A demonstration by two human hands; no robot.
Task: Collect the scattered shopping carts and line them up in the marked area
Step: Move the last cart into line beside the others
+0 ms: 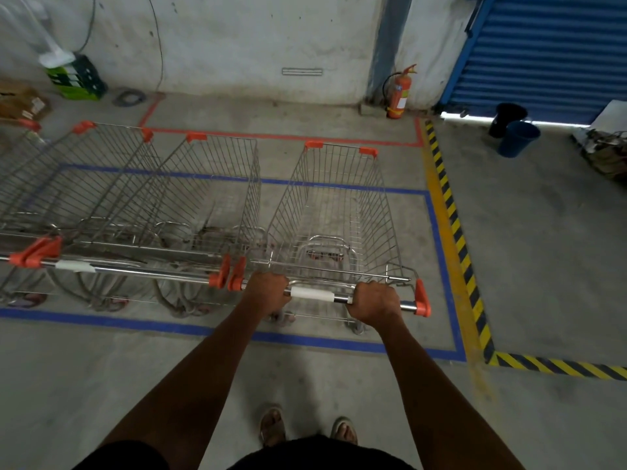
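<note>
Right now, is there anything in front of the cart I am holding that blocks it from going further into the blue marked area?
Nothing visible does. Both hands, left hand and right hand, grip the cart handle. The floor ahead is bare; the neighbouring cart stands beside it, not ahead.

Red fire extinguisher (399,92) upright against the far wall, well ahead of the right hand and slightly to its right. Further right of that, black bucket (506,119) and blue bucket (518,138) touching, in front of a blue roller shutter (546,52). Yellow-and-black hazard tape (454,228) along the floor just right of the right hand. Far ahead and left of the left hand, green-and-black crate (77,79) by the wall, flattened cardboard (22,103) beside it, coiled cable (128,97) near its right. Small metal vent (302,71) low on the grey wall.
</note>
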